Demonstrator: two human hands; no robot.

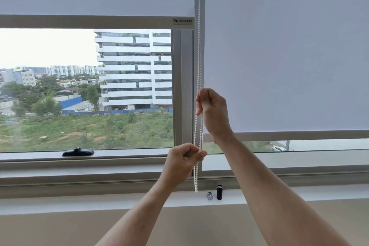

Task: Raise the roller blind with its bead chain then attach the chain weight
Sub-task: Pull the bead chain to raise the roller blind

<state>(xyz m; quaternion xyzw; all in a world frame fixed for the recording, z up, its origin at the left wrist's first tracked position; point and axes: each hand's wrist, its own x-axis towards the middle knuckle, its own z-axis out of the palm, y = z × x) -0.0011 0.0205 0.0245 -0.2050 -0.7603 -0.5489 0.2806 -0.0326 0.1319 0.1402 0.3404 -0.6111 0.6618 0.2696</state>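
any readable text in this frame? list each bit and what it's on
"asianpaints", with a small logo mark before it: on the grey tag at the right end of the left white roller blind's bottom rail.
Small black cylinder and silver cap-like piece on the sill: no marking can be read.
Buildings outside: any signs are too small to read.

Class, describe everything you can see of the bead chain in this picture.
The bead chain is a white loop of small round beads, plastic by its look. It hangs as two strands side by side between the two blinds, down the window frame. The right hand grips it higher up; the left hand pinches it lower. Its bottom end hangs bare just above the sill.
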